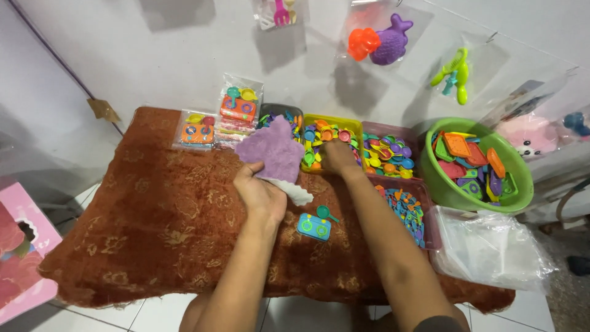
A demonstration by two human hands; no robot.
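One head-worn view only. The scene is seen from above, angled steeply down and forward over the brown cushion (166, 215). Forearms are framed near, at the bottom edge; the white wall (184, 55) is caught far, at the top.

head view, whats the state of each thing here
left hand: fingers shut on the purple cloth, held up
right hand: reaching into the yellow tray, grip hidden
green basin: filled with flat toy pieces
blue toy stove: flat on the cushion
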